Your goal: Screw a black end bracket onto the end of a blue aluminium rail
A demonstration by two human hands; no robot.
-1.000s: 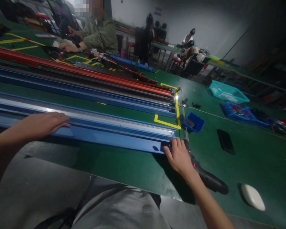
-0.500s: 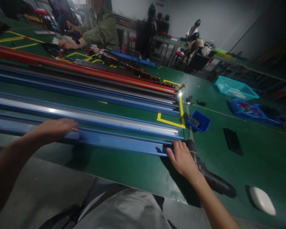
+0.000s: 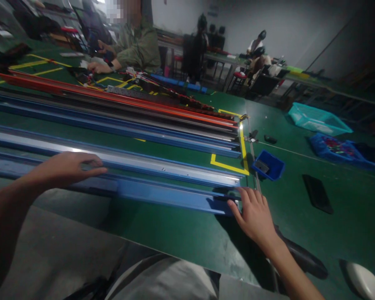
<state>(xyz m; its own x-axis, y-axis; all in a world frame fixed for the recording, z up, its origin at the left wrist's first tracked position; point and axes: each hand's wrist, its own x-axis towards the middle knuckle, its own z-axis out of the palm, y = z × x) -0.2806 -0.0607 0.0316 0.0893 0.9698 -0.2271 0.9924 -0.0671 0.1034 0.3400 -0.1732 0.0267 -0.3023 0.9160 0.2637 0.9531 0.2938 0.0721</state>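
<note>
A long blue metal channel (image 3: 168, 199) lies along the near side of the green table. Above its left part is my left hand (image 3: 70, 166), thumb and fingers apart and nothing between them; I cannot tell if it touches the metal. At the channel's right end my right hand (image 3: 256, 213) is spread, its thumb close to the end. That hand and forearm cover much of a black power drill (image 3: 303, 256), whose handle shows on the right. Just behind lies a second blue channel (image 3: 181, 170) with a shiny inner face and small holes.
Farther back lie more blue channels (image 3: 162, 135) and an orange one (image 3: 143, 102). Yellow tape (image 3: 229, 167) marks the table. To the right are a small blue bin (image 3: 276, 166), a black phone-like slab (image 3: 317, 193), a turquoise basket (image 3: 320, 121) and a white mouse-like object (image 3: 365, 281). A co-worker (image 3: 140, 50) sits opposite.
My left thumb has come apart from the fingers. My right hand has shifted off the channel's end towards the right, over the drill's front. The view has turned slightly left.
</note>
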